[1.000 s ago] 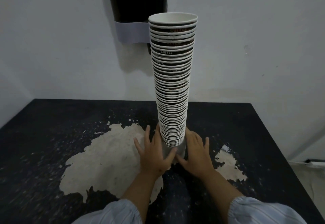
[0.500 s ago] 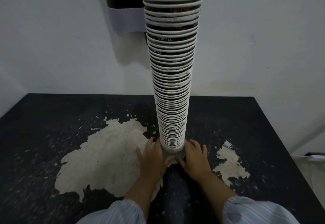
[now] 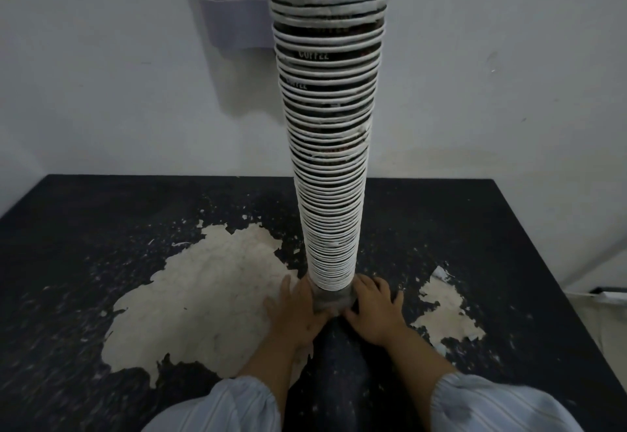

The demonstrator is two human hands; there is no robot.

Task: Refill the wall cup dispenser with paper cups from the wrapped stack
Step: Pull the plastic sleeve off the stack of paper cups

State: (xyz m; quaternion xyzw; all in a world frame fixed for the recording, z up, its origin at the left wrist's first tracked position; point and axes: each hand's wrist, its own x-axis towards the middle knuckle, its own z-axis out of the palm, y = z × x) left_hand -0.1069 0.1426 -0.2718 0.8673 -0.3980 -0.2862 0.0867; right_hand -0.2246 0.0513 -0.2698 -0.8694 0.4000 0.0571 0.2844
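My left hand (image 3: 298, 313) and right hand (image 3: 375, 313) bracket the base of the cup stack (image 3: 330, 146) from opposite sides. The fingers of both hands curl round the grey bottom section of the stack, thumbs meeting near the front; whether the hidden far-side fingers close fully on it, I cannot tell. Both palms sit low, at the level of the table (image 3: 475, 228).

The stack stands upright on the table between my hands, near the front centre. It consists of nested paper cups with white rims and dark bodies; some bodies carry the word "COFFEE". The stack rises past the top edge of the frame.

The table surface is black, with large pale patches where the coating has peeled, the biggest just left of my left hand.

The wall dispenser (image 3: 234, 0) hangs on the white wall behind the stack, up and to the left: a dark body with a pale lower band.

Striped light-blue sleeves (image 3: 217, 408) cover both forearms.
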